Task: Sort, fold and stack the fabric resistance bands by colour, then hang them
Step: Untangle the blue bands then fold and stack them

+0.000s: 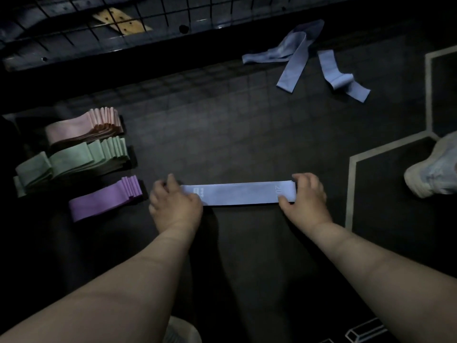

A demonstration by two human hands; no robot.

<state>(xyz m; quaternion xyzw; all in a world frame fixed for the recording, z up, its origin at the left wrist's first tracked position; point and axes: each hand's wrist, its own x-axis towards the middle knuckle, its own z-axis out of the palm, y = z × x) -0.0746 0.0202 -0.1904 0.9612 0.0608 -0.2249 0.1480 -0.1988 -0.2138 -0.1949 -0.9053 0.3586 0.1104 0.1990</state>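
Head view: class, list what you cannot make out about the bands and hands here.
Head view throughout.
1. Left end of the light blue band: covered by the left hand.
2. White print beside that hand: partly covered, too small to read.
3. Band counts in the pink stack, green stack and purple stack: dim, layers too fine.
4. White shoe: cut off by the right edge.

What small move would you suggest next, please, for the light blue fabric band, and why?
Probably fold it in half: carry the end in the right hand across to the left hand. The light blue fabric band lies flat at full length, pinched at both ends, while the pink stack, green stack and purple stack look folded.
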